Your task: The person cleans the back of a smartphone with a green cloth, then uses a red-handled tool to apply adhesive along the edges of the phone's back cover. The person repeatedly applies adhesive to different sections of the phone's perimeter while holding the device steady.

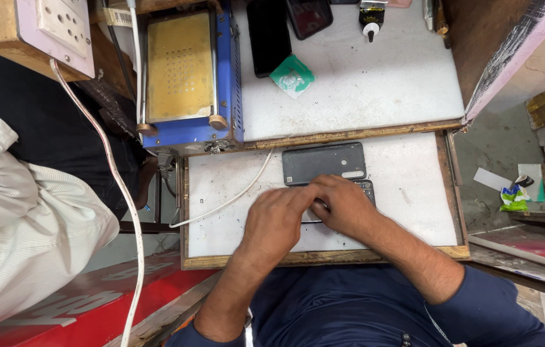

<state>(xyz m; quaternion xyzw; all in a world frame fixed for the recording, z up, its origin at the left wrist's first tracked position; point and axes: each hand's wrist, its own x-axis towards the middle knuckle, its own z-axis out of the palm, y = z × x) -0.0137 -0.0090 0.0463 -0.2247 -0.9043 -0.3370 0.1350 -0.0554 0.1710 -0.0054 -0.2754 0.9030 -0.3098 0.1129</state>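
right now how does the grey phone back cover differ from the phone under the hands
The grey back cover lies bare and untouched on the white board, its whole outline showing. The phone sits just below it, mostly hidden by the left hand and right hand, both pressing on it. The cover looks matte grey; the phone's visible corner is darker. Both lie flat on the same board.

A dark phone lies flat, mostly hidden, seemingly opened.
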